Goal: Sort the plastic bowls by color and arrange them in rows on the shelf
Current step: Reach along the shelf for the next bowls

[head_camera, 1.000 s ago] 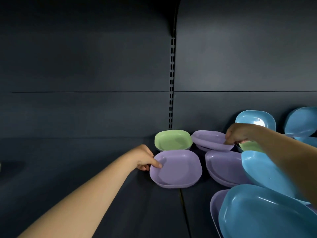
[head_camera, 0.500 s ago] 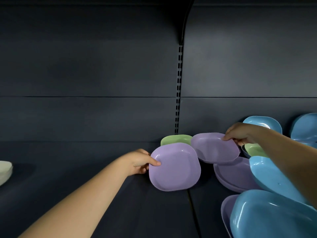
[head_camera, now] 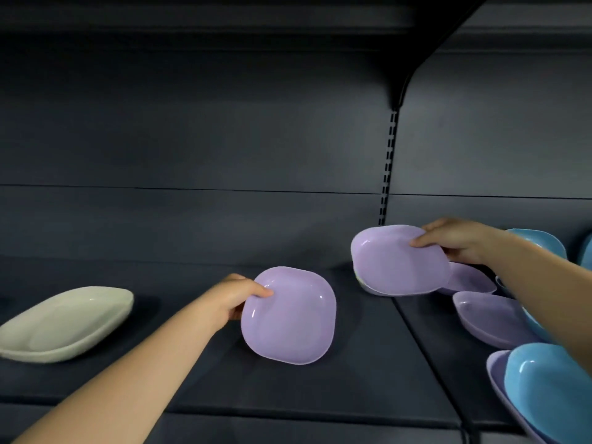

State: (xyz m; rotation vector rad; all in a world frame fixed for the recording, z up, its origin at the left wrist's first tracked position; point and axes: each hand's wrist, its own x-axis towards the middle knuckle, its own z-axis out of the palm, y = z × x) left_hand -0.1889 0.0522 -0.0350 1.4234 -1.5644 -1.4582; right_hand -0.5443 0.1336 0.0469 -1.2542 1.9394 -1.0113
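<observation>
Left hand (head_camera: 235, 294) pinching purple bowl (head_camera: 288, 315) by its left rim, tilted toward camera, above bare shelf (head_camera: 198, 373). Right hand (head_camera: 455, 240) gripping second purple bowl (head_camera: 397, 261) by right rim, up-right of the first. Open shelf left of both; left hand nearer.

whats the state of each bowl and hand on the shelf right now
left hand: pinching the rim of a purple bowl
left purple bowl: lifted, tilted toward the camera
right hand: gripping the edge of another purple bowl
right purple bowl: held up, tilted
pale bowl: resting on the shelf at far left
loose purple bowls: lying unsorted at right
blue bowls: piled at right, one over a purple bowl
</observation>
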